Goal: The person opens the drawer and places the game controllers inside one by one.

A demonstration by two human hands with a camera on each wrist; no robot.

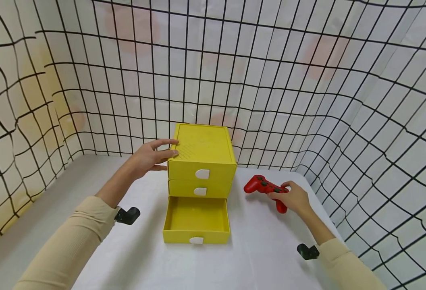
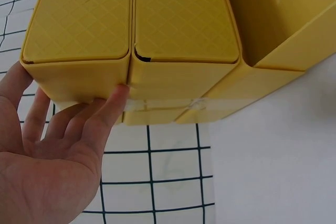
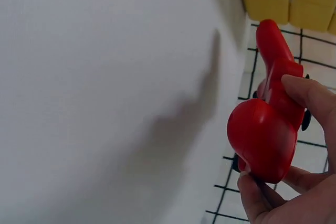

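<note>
A yellow drawer unit (image 1: 203, 145) stands mid-table, with three drawers that have white pull tabs. Its bottom drawer (image 1: 196, 237) is pulled out and holds nothing; the upper two are closed. My left hand (image 1: 148, 158) rests against the unit's left side and top edge, fingers spread and fairly straight, as the left wrist view also shows. To the right of the unit, my right hand (image 1: 293, 198) pinches one end of a red game controller (image 1: 265, 186) between thumb and fingers. In the right wrist view the controller (image 3: 262, 135) casts a shadow on the white surface.
A white cloth covers the table (image 1: 256, 249). Black wire grid panels (image 1: 213, 76) with a white backing enclose the back and both sides. A small black device (image 1: 127, 216) sits at the left wrist, another (image 1: 308, 251) at the right.
</note>
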